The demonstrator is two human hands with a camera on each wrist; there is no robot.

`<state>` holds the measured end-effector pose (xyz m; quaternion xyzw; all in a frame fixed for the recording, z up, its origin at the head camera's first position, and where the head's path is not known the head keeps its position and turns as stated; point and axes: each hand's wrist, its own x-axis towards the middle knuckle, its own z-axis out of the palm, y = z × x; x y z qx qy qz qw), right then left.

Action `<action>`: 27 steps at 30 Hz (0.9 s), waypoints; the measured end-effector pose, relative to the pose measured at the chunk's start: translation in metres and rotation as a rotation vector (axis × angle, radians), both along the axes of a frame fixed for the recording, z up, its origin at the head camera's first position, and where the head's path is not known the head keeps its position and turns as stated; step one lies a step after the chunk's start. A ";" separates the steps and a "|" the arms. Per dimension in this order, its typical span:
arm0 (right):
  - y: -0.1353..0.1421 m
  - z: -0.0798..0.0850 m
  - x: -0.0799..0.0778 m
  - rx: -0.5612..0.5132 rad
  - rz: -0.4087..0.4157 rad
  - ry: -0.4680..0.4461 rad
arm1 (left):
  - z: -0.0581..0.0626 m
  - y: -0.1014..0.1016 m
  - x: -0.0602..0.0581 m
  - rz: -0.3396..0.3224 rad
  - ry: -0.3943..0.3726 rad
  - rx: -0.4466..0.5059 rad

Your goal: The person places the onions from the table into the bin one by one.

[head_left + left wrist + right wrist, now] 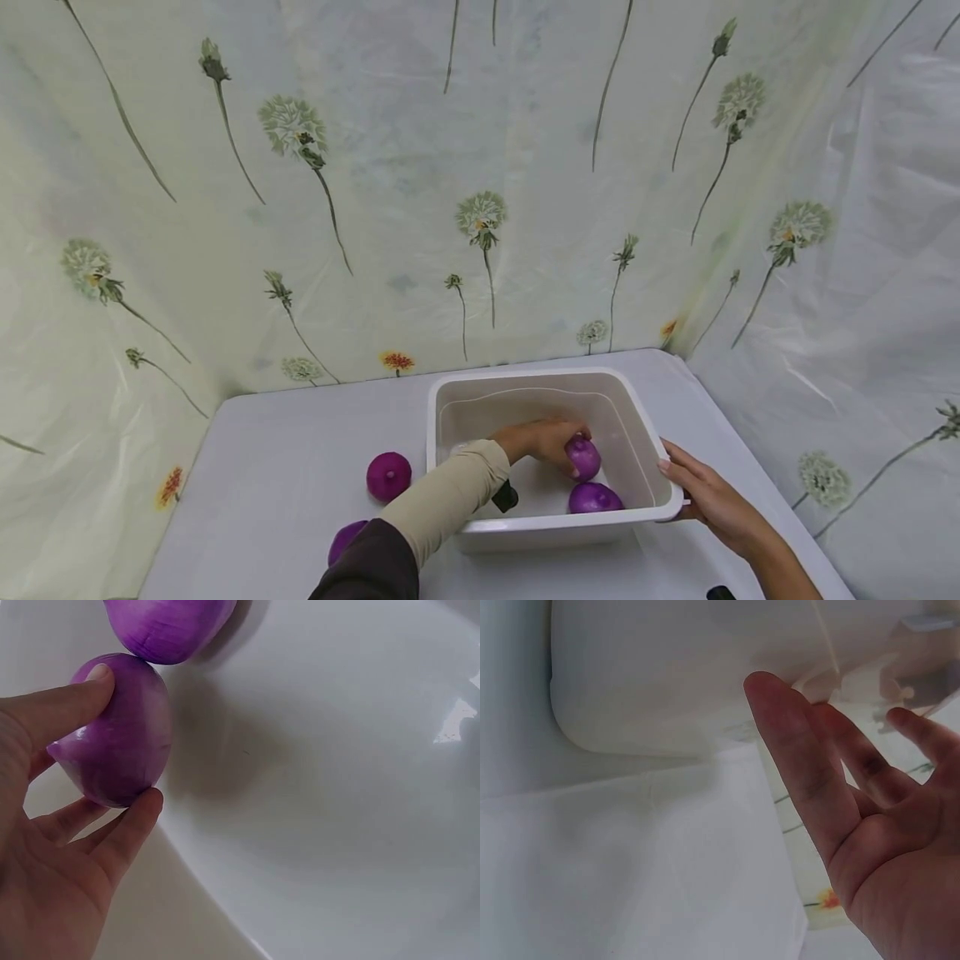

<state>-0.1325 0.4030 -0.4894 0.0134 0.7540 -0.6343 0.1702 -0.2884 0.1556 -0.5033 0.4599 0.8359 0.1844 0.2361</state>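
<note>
My left hand [551, 442] reaches into a white plastic tub [551, 523] and grips a purple onion [582, 457] between thumb and fingertips. In the left wrist view the thumb lies on the held onion's [124, 742] upper side, with the fingertips at its lower side. Another purple onion [595, 497] rests on the tub floor, touching or very near the held one. At the tub's right side, my right hand [708, 496] holds the rim. The right wrist view shows its fingers [799, 757] beside the tub's outer wall [660, 682].
On the white-covered table [300, 450], left of the tub, sit a round magenta onion [388, 477] and a purple one [345, 542] partly hidden by the left sleeve [442, 500]. A dark object [720, 592] shows at the bottom edge. Flower-printed sheeting [405, 208] surrounds the table.
</note>
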 end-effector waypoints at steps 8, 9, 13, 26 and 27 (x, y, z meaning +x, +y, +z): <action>0.007 0.001 0.002 -0.030 0.036 -0.010 | -0.005 0.007 0.002 -0.027 0.058 -0.002; 0.008 0.001 0.002 -0.032 0.039 -0.013 | -0.006 0.007 0.003 -0.022 0.054 -0.006; 0.007 -0.001 0.002 -0.049 0.052 -0.011 | -0.005 0.004 0.005 0.002 0.043 -0.019; 0.004 0.000 0.000 -0.001 0.007 -0.046 | -0.012 0.005 0.003 0.013 0.035 0.000; 0.003 0.000 -0.002 -0.006 0.013 -0.037 | -0.012 0.004 0.002 0.019 0.034 -0.005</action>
